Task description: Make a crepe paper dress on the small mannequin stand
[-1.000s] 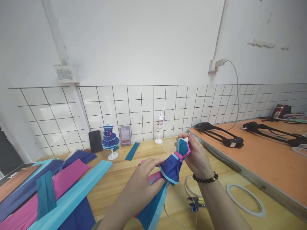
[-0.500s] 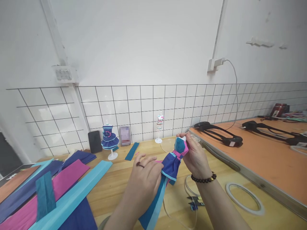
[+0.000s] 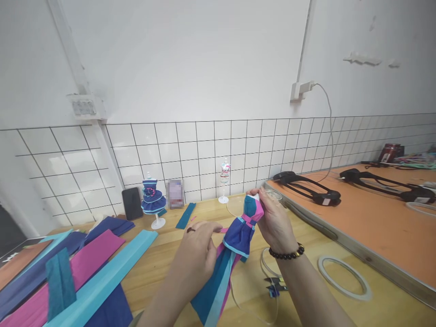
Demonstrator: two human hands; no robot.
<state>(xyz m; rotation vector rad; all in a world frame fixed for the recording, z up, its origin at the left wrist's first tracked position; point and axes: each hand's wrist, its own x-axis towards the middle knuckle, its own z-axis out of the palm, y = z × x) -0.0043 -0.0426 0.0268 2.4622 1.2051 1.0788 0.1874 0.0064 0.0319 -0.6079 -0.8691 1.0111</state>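
Note:
My right hand (image 3: 277, 222) grips a small doll dress (image 3: 238, 236) by its upper part, its fingers behind the bodice. The dress is tilted and has a teal and pink bodice, a pink waistband and a dark blue overskirt edged in light blue. Long teal, light blue and pink strips (image 3: 214, 281) hang below the overskirt toward me. My left hand (image 3: 197, 254) is just left of the skirt, fingers stretched forward and thumb apart, with nothing seen in it. A pink piece (image 3: 224, 230) shows by its fingertips; I cannot tell whether it touches them.
Coloured fabric-like strips (image 3: 102, 277) cover the table's left. Behind stand a finished blue dress on a stand (image 3: 154, 200), a phone (image 3: 132, 203) and a patterned mannequin (image 3: 225, 175). Small scissors (image 3: 275, 286) and a tape roll (image 3: 344, 277) lie right. A raised orange surface (image 3: 374, 218) borders the table.
My left hand has drawn back left from the overskirt, uncovering more of the hanging strips. The right hand still holds the dress. The view has shifted slightly.

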